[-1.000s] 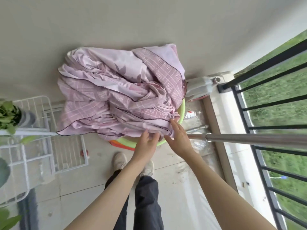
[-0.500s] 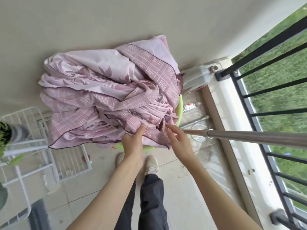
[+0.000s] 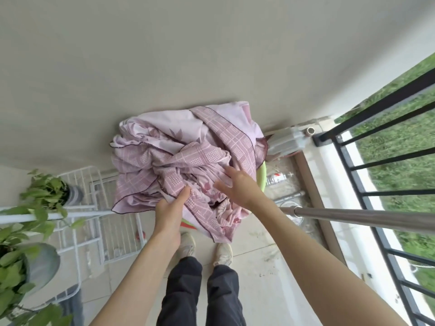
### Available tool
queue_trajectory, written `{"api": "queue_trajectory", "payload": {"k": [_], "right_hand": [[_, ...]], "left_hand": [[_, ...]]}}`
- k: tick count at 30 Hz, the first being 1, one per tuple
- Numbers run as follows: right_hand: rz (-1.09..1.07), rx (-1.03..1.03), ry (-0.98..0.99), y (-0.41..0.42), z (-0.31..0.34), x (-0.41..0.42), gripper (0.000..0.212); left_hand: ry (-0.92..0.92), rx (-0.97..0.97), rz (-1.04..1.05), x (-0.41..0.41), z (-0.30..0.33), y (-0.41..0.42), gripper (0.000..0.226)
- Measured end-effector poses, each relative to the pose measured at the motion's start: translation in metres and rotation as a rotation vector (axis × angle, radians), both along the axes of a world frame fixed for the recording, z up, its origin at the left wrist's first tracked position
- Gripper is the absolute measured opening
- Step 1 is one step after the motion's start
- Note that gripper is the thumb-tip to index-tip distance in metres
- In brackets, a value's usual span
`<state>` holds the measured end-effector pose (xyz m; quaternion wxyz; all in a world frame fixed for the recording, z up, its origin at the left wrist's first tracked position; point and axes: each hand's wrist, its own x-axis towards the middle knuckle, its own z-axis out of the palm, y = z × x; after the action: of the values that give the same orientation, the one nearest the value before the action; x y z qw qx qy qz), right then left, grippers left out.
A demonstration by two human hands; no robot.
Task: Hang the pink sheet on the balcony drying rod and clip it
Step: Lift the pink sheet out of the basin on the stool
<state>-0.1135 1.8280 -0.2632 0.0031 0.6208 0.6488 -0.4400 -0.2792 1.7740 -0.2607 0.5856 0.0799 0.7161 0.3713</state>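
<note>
The pink sheet (image 3: 188, 156) lies bunched in a heap over a green basin (image 3: 261, 177) on the balcony floor, against the wall. My left hand (image 3: 170, 208) pinches a fold at the heap's near edge, thumb on top. My right hand (image 3: 237, 187) hovers over the heap with fingers spread, holding nothing. The steel drying rod (image 3: 362, 218) runs in from the right, and its end stops just beside my right forearm. No clips are in view.
A white wire rack (image 3: 98, 208) with potted plants (image 3: 44, 191) stands at the left. The black balcony railing (image 3: 381, 142) and a white ledge run along the right. A bottle (image 3: 277, 177) and pipes lie on the floor near the basin. My shoes (image 3: 204, 248) stand just before it.
The view has tilted down and back, so the heap looks smaller. My right hand has let go of the sheet's edge and opened above the heap. My left hand still holds a fold.
</note>
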Motion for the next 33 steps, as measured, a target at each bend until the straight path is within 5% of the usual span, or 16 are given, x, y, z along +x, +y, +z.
{"api": "queue_trajectory", "payload": {"k": [2, 5, 8, 10, 15, 18, 24, 33], "right_hand": [[0.042, -0.065, -0.057, -0.002, 0.004, -0.009, 0.027], [-0.071, -0.124, 0.019, -0.008, 0.01, -0.019, 0.029], [-0.253, -0.042, 0.155, -0.005, 0.03, -0.028, 0.073], [-0.149, 0.023, 0.122, 0.002, 0.041, -0.032, 0.093], [0.219, 0.148, -0.134, 0.009, 0.052, -0.04, 0.043], [0.328, 0.205, -0.155, 0.006, 0.05, -0.044, 0.044], [0.072, -0.114, 0.115, 0.012, 0.085, -0.059, 0.028], [-0.244, 0.165, 0.466, 0.073, 0.283, -0.076, 0.033]], "left_hand": [[-0.005, 0.011, -0.002, -0.003, 0.004, -0.004, 0.025], [0.003, 0.037, -0.018, -0.013, 0.012, -0.009, 0.028], [-0.008, 0.072, -0.031, -0.025, 0.02, -0.008, 0.034], [0.009, 0.104, -0.04, -0.029, 0.026, -0.005, 0.033], [-0.005, 0.115, -0.078, -0.036, 0.036, -0.011, 0.03], [-0.017, 0.113, -0.104, -0.04, 0.039, -0.022, 0.014], [-0.017, 0.204, -0.131, -0.061, 0.071, -0.013, 0.019], [0.075, 0.618, -0.189, -0.082, 0.256, 0.077, 0.035]]}}
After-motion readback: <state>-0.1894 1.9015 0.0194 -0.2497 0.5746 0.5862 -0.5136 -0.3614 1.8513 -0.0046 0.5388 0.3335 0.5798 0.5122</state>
